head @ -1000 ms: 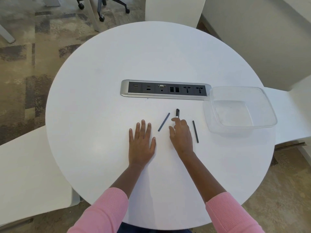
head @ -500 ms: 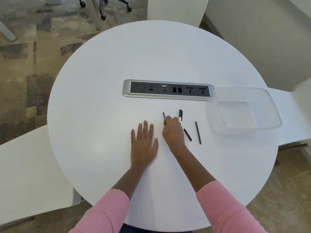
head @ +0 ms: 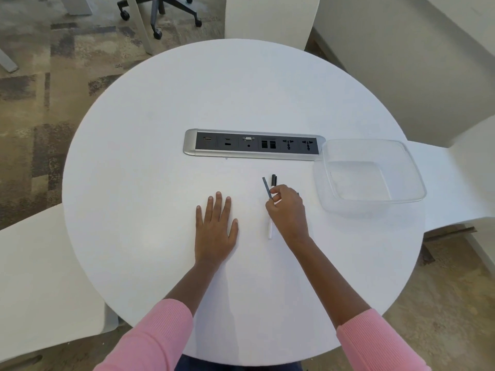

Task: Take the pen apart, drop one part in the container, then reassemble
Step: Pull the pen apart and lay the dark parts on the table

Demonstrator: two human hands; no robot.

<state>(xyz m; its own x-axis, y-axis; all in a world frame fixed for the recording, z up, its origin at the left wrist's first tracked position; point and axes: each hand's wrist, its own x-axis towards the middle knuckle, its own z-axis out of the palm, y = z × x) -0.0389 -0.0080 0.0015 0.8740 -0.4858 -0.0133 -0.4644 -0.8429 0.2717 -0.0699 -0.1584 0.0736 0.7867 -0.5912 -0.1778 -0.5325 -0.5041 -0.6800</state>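
Note:
My right hand is closed on a thin dark grey pen tube, whose upper end sticks up past my fingers. A black pen cap lies on the table just beyond my fingertips. A slim white pen piece lies on the table beside the left edge of my right hand. My left hand rests flat on the white round table, fingers spread, holding nothing. The clear plastic container stands empty to the right of my right hand. Other pen parts are hidden under my hand.
A silver and black socket strip is set into the table behind the pen parts. White chairs surround the table, and an office chair's wheeled base stands on the carpet at the far left.
My right hand picked up the dark tube from the table and shifted right. The short black piece and thin rod seen to its right are now covered. A white piece now shows.

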